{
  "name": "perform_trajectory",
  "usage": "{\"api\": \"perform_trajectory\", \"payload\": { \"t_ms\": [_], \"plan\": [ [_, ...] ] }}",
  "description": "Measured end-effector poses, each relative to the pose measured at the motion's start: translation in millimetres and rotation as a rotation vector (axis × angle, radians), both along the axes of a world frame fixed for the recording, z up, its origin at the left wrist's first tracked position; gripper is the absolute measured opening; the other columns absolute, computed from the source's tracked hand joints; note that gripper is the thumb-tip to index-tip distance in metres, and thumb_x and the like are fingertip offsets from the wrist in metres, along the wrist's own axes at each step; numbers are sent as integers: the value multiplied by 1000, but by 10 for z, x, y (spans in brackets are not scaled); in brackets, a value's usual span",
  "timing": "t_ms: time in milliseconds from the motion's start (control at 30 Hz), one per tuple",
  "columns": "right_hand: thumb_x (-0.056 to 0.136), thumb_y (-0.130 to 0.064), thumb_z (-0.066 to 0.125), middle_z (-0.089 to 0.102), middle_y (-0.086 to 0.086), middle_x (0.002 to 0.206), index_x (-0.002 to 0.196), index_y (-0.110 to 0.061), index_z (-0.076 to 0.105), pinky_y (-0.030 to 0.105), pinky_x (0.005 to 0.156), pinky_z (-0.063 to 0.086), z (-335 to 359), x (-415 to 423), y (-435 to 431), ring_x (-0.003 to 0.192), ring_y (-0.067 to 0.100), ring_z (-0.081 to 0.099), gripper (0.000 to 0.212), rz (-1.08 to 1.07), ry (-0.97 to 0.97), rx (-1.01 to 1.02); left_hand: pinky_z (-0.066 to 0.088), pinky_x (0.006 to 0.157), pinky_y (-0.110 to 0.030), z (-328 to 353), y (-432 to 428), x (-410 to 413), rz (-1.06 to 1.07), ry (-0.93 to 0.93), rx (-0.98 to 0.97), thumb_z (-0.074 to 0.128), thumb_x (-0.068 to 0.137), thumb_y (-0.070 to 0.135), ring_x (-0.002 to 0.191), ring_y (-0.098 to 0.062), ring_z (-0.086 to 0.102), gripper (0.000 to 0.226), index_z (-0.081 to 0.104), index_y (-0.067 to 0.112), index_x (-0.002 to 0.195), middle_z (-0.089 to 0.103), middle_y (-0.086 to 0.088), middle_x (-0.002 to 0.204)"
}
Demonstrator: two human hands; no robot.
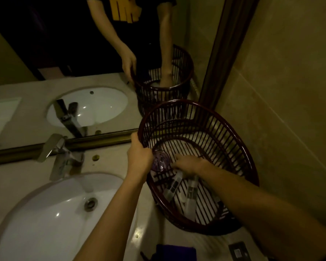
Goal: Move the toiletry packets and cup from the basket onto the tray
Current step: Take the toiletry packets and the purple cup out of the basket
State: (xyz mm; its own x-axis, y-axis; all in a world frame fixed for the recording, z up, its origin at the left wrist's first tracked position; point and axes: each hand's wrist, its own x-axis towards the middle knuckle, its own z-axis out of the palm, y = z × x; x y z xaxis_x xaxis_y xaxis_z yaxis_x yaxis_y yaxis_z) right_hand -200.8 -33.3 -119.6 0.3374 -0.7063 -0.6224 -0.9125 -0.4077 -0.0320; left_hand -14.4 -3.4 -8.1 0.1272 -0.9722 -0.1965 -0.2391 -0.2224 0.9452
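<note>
A dark red slatted basket point(233, 140) stands on the counter at the right, by the wall. My left hand point(139, 157) grips its left rim. My right hand point(188, 163) reaches inside, fingers curled down onto the clear toiletry packets point(191, 187) lying on the bottom; whether it holds one is blurred. A clear purple cup point(160, 160) lies on its side in the basket, between my two hands. No tray is in view.
A white sink point(45, 219) with a chrome tap point(61, 157) fills the left of the counter. A mirror behind reflects the basket and the person's arms. A dark purple cloth point(175, 252) and a small packet point(238, 251) lie near the front edge.
</note>
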Motion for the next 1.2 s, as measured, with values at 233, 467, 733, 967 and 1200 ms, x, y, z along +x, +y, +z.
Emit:
{"api": "perform_trajectory", "payload": {
  "t_ms": [233,467,733,967,1200],
  "plan": [
    [84,-11,67,49,-9,77,77,-27,58,32,64,44,646,-168,-249,83,23,59,19,107,35,-45,53,88,-39,17,1,24,-37,-25,41,51,94,7,107,-27,61,55,37,24,144,63,-11,126],
    [82,-19,74,55,-15,71,83,-28,63,24,65,45,2138,-403,-129,68,-1,53,14,98,-345,-401,37,109,-37,440,85,-49,-451,-266,-333,62,88,57,139,-16,39,87,14,33,156,38,3,156],
    [86,-10,76,66,-3,122,124,-20,62,21,75,59,2129,-513,-29,90,9,71,41,-576,-757,-528,32,38,-25,583,261,92,-477,469,253,43,99,-1,50,-18,56,32,49,8,129,69,-14,81],
    [97,-21,66,69,18,116,123,-5,60,41,87,63,620,-54,61,97,30,75,32,-1067,-99,230,44,39,-26,390,410,268,-484,716,313,38,106,22,49,-20,57,27,44,25,132,75,-21,96],
    [93,-12,66,61,14,133,132,-5,60,35,94,57,0,28,323,115,28,64,40,-913,123,97,59,72,-39,328,468,390,-479,867,307,47,82,-15,89,-38,70,56,53,14,129,73,-19,104]
  ]
}}
